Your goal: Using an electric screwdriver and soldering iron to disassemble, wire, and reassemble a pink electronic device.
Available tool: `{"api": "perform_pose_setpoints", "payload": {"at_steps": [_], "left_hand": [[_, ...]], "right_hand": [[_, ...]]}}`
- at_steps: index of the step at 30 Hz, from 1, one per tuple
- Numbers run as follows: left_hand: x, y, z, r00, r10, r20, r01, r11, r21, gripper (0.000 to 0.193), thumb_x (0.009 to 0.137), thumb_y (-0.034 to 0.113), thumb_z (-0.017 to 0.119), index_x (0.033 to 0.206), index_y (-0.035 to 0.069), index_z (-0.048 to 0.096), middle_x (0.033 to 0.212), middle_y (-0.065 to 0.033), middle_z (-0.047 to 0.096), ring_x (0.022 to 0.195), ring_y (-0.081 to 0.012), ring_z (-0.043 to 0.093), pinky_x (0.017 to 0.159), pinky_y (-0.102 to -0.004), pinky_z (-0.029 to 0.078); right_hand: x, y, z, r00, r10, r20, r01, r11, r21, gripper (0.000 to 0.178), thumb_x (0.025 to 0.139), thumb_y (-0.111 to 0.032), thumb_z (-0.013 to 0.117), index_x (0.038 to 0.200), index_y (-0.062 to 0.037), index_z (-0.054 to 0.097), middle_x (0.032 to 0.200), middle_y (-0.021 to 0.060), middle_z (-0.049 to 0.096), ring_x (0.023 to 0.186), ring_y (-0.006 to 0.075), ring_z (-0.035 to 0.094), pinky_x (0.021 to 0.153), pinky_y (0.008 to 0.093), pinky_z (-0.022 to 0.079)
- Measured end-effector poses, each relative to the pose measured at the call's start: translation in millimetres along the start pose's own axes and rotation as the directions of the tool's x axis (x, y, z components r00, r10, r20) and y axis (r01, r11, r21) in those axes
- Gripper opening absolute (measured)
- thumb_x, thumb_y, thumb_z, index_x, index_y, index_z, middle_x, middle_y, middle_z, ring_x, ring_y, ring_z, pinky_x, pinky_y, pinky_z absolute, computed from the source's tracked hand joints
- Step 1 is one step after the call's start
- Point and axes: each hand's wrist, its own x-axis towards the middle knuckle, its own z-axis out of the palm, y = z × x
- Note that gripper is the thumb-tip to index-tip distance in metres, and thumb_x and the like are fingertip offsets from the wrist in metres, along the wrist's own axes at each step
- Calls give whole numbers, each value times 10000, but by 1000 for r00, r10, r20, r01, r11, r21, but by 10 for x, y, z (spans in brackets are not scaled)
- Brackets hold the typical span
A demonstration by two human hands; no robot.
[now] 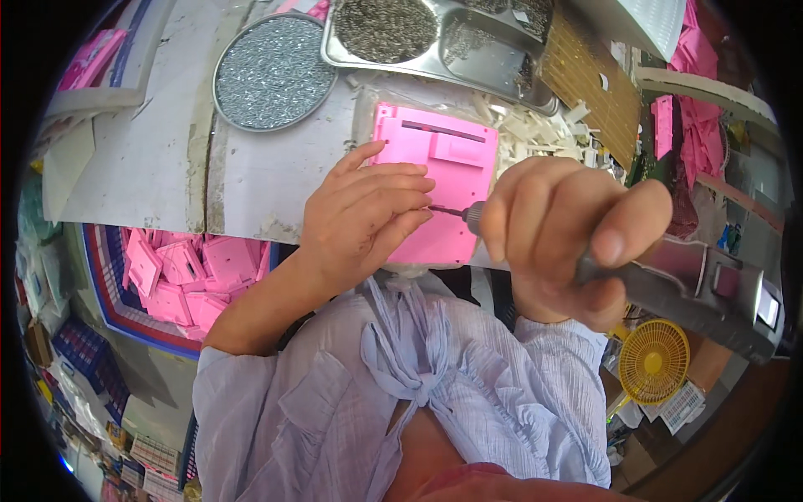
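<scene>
A flat pink plastic panel (447,180) with a slot and a raised block lies on the bench in front of me. My left hand (364,205) rests over its left side. There the thumb and index finger come together at the tip of a screwdriver bit; anything pinched between them is too small to make out. Closed around a dark power screwdriver (703,289), my right hand (560,226) is at the panel's right edge. The tool lies nearly level, its thin bit pointing left across the panel to the left fingertips.
Beyond the panel stand a round metal dish of silvery small parts (274,71) and a steel compartment tray (401,57) of screws. White plastic pieces (548,130) are heaped to the right. A blue basket (109,284) of pink panels is at lower left, a yellow fan (654,360) at lower right.
</scene>
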Motion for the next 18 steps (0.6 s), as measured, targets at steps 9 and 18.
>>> {"api": "perform_pose_setpoints", "payload": {"at_steps": [9,18], "left_hand": [[-21,-65,-118,998,-39,-50,36,998,-59,199,784,49,776,965,71,697,1047,-85,750,1057,-247,703,1035,-473,466],[275,-457,-591,992,-43,-121,92,894,438,240,775,183,795,988,97,725,1175,-66,673,1147,-251,597,1074,-491,320]], "right_hand": [[201,72,79,997,39,59,-42,998,52,246,975,-314,673,1103,-167,524,627,-36,536,517,106,494,490,276,428],[406,450,14,998,-66,-5,65,992,-108,177,1010,-190,533,1181,-148,527,630,-23,472,538,130,438,490,310,390]]}}
